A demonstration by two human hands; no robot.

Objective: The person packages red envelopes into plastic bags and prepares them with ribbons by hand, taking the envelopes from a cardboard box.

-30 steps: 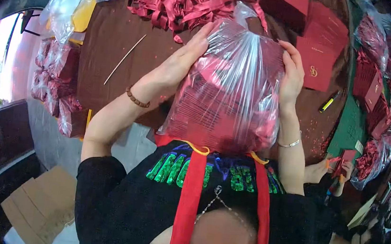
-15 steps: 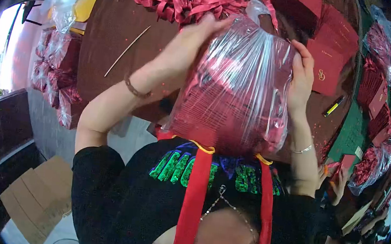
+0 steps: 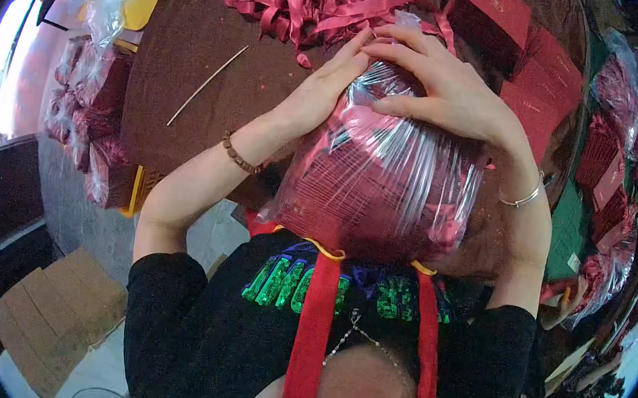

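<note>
The right hand (image 3: 458,97) has just left the right side of the clear plastic bag (image 3: 390,183) and now lies across its far end, beside the left hand (image 3: 318,98); both hands now meet at the gathered plastic instead of flanking the load, so the work appears to centre on the bag's bunched top. The translucent tuft beyond it, plain to see half a second ago, is now mostly covered by fingers

The right forearm rises on the right and bends inward at the wrist, past the thin bangle (image 3: 523,195); its grip is wide, fingers stretched over the far end and the thumb set apart on the near side, with pleated plastic between. The left arm reaches in from the left, beaded bracelet (image 3: 239,156) at the wrist, palm along the bag's far left edge; whether that grip pinches any plastic I cannot tell

The bag, packed with thin red layers, sits at the near side of the brown-covered desk (image 3: 166,59), close against the wearer's chest. Red ribbons (image 3: 309,0) lie heaped beyond it, a red box (image 3: 490,15) stands far right, and a thin stick (image 3: 206,86) rests to the left
</note>
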